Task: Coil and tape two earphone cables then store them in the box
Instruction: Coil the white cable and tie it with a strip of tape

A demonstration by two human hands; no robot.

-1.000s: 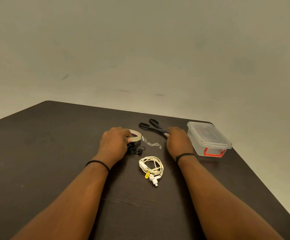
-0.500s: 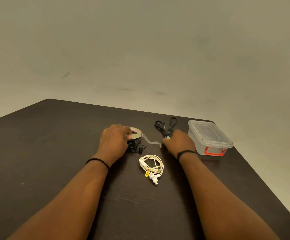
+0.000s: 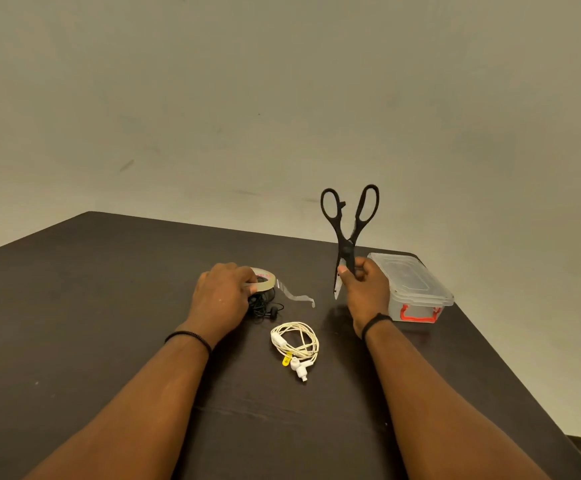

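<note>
Head view: right hand (image 3: 365, 292) grips scissors (image 3: 348, 233) by the blades, handles up. Left hand (image 3: 221, 299) holds tape (image 3: 265, 278) over black cable (image 3: 265, 308). Loose strip (image 3: 296, 296) looks limp, sticky; pinch its free end.

My right hand (image 3: 365, 292) has lifted the scissors (image 3: 349, 230) off the surface (image 3: 74, 306).

A second ago they lay flat beside the box, my hand just reaching them. Now my fingers (image 3: 360, 271) grip them at the blades, just below the pivot, holding them upright in the air, handle loops on top and slightly spread, tips pointing down. The loose tape strip (image 3: 297, 296) now curls a little further out from the roll.
</note>
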